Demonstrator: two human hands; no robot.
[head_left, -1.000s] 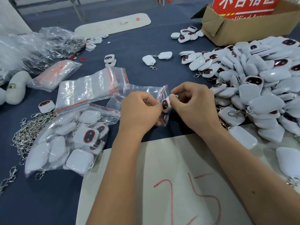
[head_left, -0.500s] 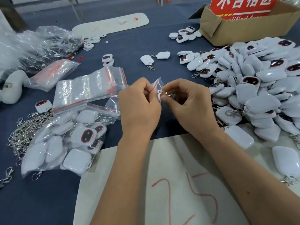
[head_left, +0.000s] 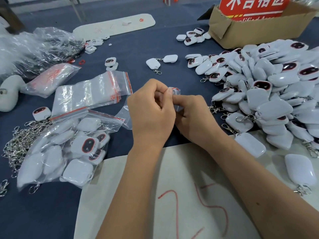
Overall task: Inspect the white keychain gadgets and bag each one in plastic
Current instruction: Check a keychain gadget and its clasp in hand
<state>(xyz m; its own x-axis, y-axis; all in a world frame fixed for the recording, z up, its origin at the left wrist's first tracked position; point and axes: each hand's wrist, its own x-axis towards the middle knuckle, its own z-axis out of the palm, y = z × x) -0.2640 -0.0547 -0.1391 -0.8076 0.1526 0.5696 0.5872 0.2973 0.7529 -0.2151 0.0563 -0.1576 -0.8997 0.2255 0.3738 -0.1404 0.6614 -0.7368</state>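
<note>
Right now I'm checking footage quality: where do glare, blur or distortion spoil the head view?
Head view: glare streaks the stack of empty zip bags; the gadget pile smears toward the right edge; the small bag between left hand and right hand is barely readable.

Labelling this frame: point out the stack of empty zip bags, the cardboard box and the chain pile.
Clear red-striped zip bags (head_left: 89, 94), head view, stack's middle.
Brown cardboard box (head_left: 245, 33), head view, front wall.
Silver metal chain pile (head_left: 19, 142), head view, centre.

Dark blue cloth is covering the bench; metal legs & grey floor are showing beyond the bench's far edge, w/ even light falling throughout.
</note>
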